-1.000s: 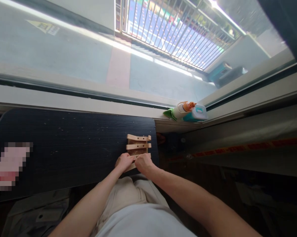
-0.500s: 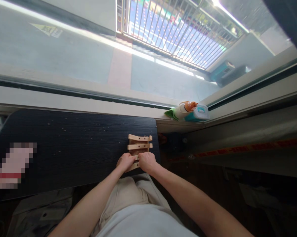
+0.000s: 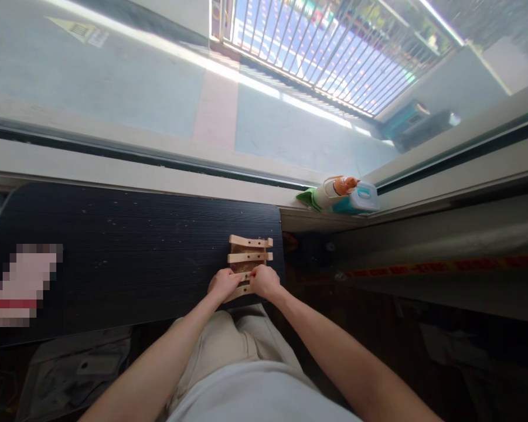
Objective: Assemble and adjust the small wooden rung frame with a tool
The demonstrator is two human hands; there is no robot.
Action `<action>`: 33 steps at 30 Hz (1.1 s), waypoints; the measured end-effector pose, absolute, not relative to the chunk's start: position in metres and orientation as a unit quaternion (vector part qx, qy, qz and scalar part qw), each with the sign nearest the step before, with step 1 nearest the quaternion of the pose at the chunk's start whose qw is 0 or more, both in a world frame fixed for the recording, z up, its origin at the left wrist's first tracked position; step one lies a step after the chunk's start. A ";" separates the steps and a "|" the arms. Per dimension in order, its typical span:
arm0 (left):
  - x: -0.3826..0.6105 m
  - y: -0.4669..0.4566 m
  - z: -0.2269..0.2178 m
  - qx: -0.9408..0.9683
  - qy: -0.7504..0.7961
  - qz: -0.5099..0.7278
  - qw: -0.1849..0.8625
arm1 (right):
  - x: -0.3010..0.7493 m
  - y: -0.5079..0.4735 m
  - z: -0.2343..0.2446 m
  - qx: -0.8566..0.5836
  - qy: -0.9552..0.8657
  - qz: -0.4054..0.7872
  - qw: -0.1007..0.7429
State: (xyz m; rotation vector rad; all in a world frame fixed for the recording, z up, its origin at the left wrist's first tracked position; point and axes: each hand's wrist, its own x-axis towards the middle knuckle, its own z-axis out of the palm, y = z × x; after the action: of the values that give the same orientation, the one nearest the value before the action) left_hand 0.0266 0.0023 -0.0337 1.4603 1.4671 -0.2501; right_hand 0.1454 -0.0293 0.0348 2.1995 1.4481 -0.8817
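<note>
Near the right end of the black table (image 3: 149, 252) lie several pale, slightly curved wooden slats with dark holes, lined up one behind another. The farthest slat (image 3: 250, 242) and the one before it (image 3: 248, 257) lie untouched. A brown, see-through-looking sheet (image 3: 244, 266) shows between them. My left hand (image 3: 223, 285) is closed on the left end of a nearer wooden slat (image 3: 245, 276), and my right hand (image 3: 264, 281) is closed round its right end. Closest to my body, the front slat (image 3: 242, 291) is partly covered by both hands.
A white windowsill (image 3: 158, 176) runs behind the table. On it stand an orange-topped bottle (image 3: 331, 190), a green cloth (image 3: 308, 199) and a teal box with a clear lid (image 3: 363, 199). At the left, a pinkish blurred patch (image 3: 26, 275) covers something on the table.
The view has shifted slightly. My right hand has moved a little to the right along the slat, showing more of the wood between my hands.
</note>
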 end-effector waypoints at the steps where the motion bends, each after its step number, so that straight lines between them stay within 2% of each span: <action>1: 0.027 0.003 -0.034 0.607 0.609 -0.105 0.500 | 0.148 -0.028 0.033 0.791 0.485 -0.331 0.172; 6: 0.026 0.005 -0.032 0.611 0.601 -0.102 0.506 | 0.157 -0.028 0.035 0.804 0.452 -0.355 0.154; 11: 0.025 0.005 -0.033 0.608 0.600 -0.103 0.510 | 0.160 -0.034 0.049 0.736 0.535 -0.392 0.138; 17: 0.026 0.004 -0.037 0.610 0.600 -0.107 0.507 | 0.158 -0.032 0.053 0.710 0.609 -0.299 0.190; 24: 0.025 0.004 -0.039 0.606 0.598 -0.102 0.514 | 0.158 -0.032 0.047 0.703 0.626 -0.284 0.182; 33: 0.026 0.005 -0.035 0.608 0.598 -0.104 0.512 | 0.150 -0.034 0.049 0.705 0.625 -0.260 0.210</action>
State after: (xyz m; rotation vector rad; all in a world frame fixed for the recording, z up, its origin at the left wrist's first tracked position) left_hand 0.0258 0.0049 -0.0349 1.4620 1.4375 -0.2507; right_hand 0.1502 -0.0342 0.0493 1.9610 1.7364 -0.7240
